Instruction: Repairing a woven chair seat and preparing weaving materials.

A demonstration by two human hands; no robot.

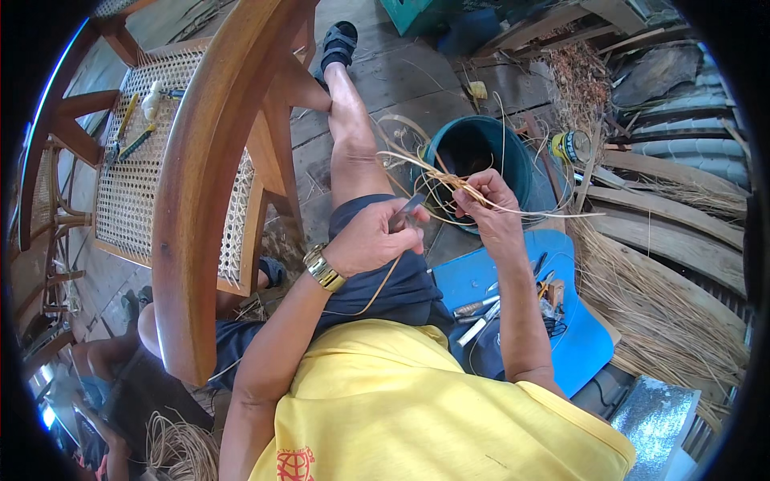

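My left hand (pixel 373 236), with a gold watch on its wrist, grips a small knife (pixel 407 213) whose blade points toward my right hand. My right hand (pixel 488 200) pinches a bunch of thin pale cane strands (pixel 425 172) that loop and trail off to the right. Both hands work over my lap, just in front of a dark teal bucket (pixel 513 156). A wooden chair (pixel 200 160) with a woven cane seat (pixel 132 184) leans against my left leg.
Pliers and small tools (pixel 132 132) lie on the cane seat. A blue stool (pixel 577 337) at my right carries several tools (pixel 481 313). Bundles of cane (pixel 666 305) and curved wood pieces (pixel 674 216) lie at right. Another person (pixel 104 369) sits lower left beside coiled cane (pixel 180 449).
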